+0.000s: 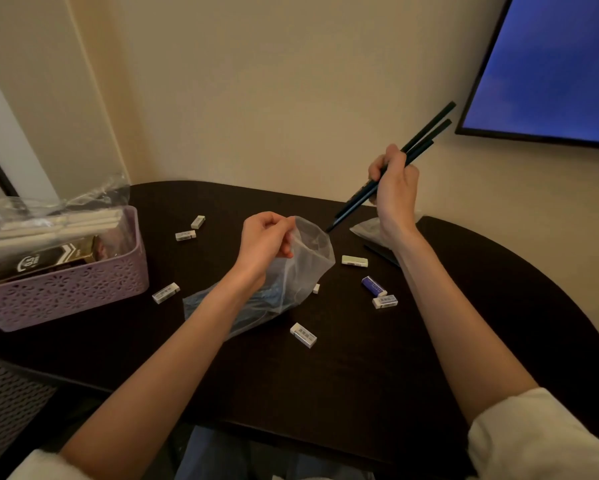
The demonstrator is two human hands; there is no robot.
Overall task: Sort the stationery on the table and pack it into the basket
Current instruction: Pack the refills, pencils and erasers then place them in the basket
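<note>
While the left hand (pixel 265 242) is pinching the rim of a clear plastic bag (pixel 291 271) and holding its mouth open above the dark table (pixel 360 375), the right hand (pixel 393 188) is gripping a bundle of dark pencils (pixel 426 135), its fingers curled round the shafts and the tips slanting down toward the opening, just short of it. This looks like the bagging step, with the pencils about to be grouped before going to the basket (pixel 66 289), which is sitting at the left edge, already holding boxes and wrapped items. Small erasers (pixel 303 335) are lying scattered around the bag, one blue-sleeved eraser (pixel 373 285) among them, and another bag (pixel 370 228) is lying under the right wrist. The next move seems to call for steering the tips into the mouth without snagging the thin film, while the left hand is keeping the rim spread.
</note>
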